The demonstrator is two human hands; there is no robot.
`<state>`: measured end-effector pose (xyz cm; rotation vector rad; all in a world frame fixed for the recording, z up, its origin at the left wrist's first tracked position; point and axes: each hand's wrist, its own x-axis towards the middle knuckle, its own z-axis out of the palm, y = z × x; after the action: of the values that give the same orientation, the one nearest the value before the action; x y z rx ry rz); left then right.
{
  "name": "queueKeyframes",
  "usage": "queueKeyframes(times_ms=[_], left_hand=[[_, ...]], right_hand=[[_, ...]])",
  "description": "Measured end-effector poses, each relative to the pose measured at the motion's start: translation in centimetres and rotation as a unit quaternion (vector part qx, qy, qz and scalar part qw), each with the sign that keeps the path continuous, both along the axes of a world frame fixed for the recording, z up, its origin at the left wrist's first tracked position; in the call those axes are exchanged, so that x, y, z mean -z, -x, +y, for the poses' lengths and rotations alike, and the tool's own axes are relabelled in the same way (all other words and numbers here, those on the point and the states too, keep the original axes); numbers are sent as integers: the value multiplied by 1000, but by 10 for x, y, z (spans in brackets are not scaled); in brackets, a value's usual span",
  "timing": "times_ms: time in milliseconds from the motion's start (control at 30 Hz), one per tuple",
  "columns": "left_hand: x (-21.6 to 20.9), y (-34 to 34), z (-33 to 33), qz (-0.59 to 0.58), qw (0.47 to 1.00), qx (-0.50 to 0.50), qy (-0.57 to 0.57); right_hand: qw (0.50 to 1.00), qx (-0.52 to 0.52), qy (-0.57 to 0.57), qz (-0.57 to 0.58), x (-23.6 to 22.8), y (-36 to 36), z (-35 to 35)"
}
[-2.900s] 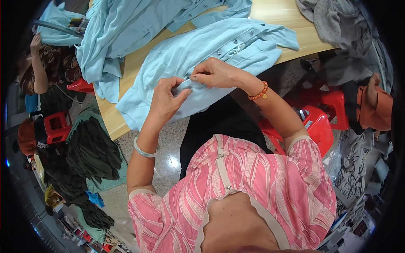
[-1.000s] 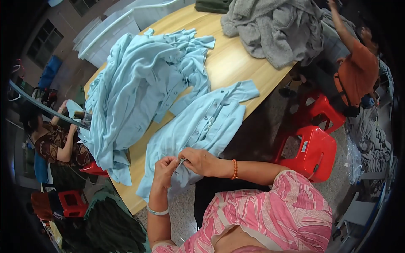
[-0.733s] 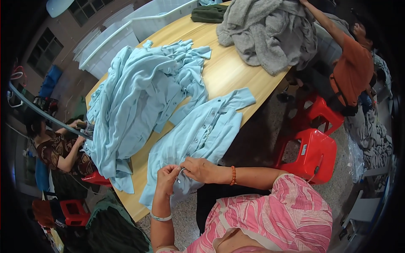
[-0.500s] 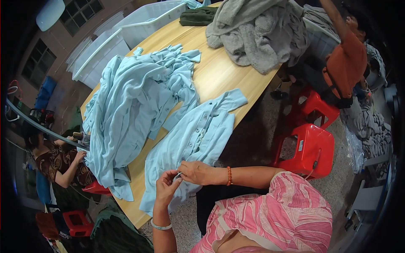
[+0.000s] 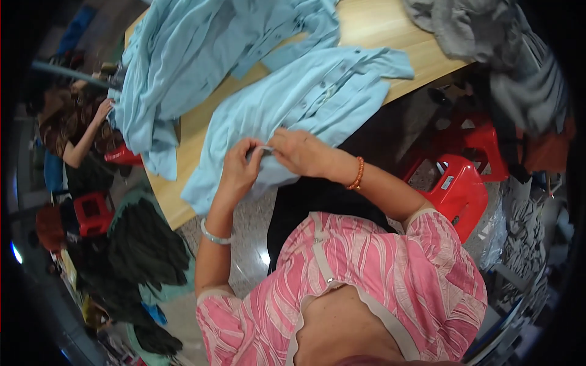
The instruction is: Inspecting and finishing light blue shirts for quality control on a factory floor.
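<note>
A light-blue buttoned cardigan [image 5: 262, 100] lies spread on the table, its near edge hanging over the table edge toward me. My left hand [image 5: 242, 166] and my right hand [image 5: 300, 152] meet above that near edge, thumbs and fingers pinched close together. Between the fingertips shows a small pale, greyish sliver, too small to tell whether it is cloth or a tool. A white bangle [image 5: 216, 233] is on my left wrist and an orange bead bracelet [image 5: 357, 173] on my right.
A heap of light-blue garments [image 5: 183, 67] covers the left of the wooden table [image 5: 390, 24]. Grey fleece [image 5: 470, 30] is at the far right. Red stools [image 5: 461, 195] stand at right. Dark green clothes [image 5: 149, 241] lie at left, near another person's arm [image 5: 91, 131].
The view has tilted down toward me, so table and garments sit higher in it. My hands stay pinched together at the cardigan. At right, grey fleece now hangs in front of the other person.
</note>
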<state>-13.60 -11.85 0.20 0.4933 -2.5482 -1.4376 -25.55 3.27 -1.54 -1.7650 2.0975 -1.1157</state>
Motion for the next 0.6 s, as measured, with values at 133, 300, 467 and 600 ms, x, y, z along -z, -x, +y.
queueKeyframes(times_ms=[133, 300, 467, 600], left_hand=[[6, -2, -1, -4, 1000, 8, -22], [7, -11, 0, -3, 999, 3, -33], [-7, -27, -7, -5, 999, -22, 32], [-13, -25, 0, -7, 998, -42, 46]], right_hand=[[999, -6, 18, -37, 3, 0, 1], [993, -7, 3, -115, -8, 4, 6], [994, 6, -80, -73, -22, 34, 29], [989, -35, -69, -129, -28, 38, 28]])
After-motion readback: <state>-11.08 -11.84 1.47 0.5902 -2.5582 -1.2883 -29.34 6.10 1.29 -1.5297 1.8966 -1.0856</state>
